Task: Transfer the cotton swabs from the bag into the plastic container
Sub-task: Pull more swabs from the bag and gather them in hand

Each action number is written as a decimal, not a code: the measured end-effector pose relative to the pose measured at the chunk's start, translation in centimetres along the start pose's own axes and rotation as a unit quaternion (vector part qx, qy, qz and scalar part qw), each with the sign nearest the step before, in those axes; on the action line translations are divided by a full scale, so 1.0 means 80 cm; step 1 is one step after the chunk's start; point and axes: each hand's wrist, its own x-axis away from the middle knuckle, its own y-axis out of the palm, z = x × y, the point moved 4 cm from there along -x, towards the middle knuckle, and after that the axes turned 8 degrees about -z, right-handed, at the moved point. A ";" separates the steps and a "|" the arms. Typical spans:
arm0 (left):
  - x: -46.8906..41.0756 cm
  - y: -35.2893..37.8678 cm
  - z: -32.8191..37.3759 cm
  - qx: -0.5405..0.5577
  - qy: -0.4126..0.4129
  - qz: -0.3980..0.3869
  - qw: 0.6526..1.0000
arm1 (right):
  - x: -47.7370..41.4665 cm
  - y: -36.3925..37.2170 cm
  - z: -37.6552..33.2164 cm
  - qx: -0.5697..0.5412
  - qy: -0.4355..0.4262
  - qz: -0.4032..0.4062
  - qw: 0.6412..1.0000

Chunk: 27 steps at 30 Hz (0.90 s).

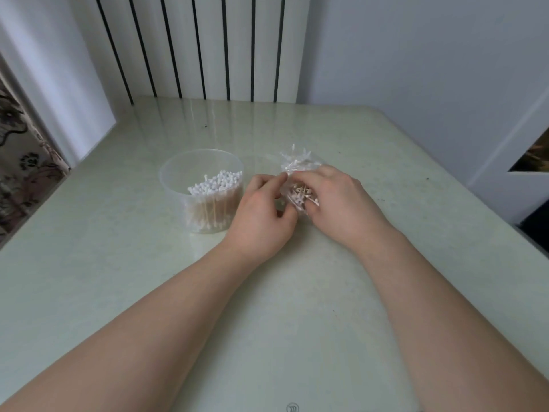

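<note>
A round clear plastic container stands on the table, left of centre, with a bundle of cotton swabs upright inside it, white tips up. To its right lies a small clear bag with more swabs visible through the film. My left hand pinches the bag's left edge with thumb and forefinger. My right hand grips the bag from the right, its fingers curled around the lower part. The bag's crumpled top sticks up behind both hands.
The pale green table stretches toward me under both forearms. A white slatted radiator stands behind the far edge. A patterned curtain hangs at the left. The table's right edge drops off near a white wall.
</note>
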 end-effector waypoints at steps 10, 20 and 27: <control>-0.001 0.001 -0.004 0.014 -0.013 -0.006 1.000 | -0.002 0.004 -0.001 -0.019 0.001 -0.029 0.999; -0.004 -0.004 -0.006 0.023 -0.043 0.047 0.998 | -0.002 0.003 -0.002 -0.013 0.015 -0.026 0.999; -0.007 -0.003 -0.010 -0.021 -0.050 0.027 0.998 | 0.000 -0.002 -0.001 -0.039 -0.017 0.033 0.999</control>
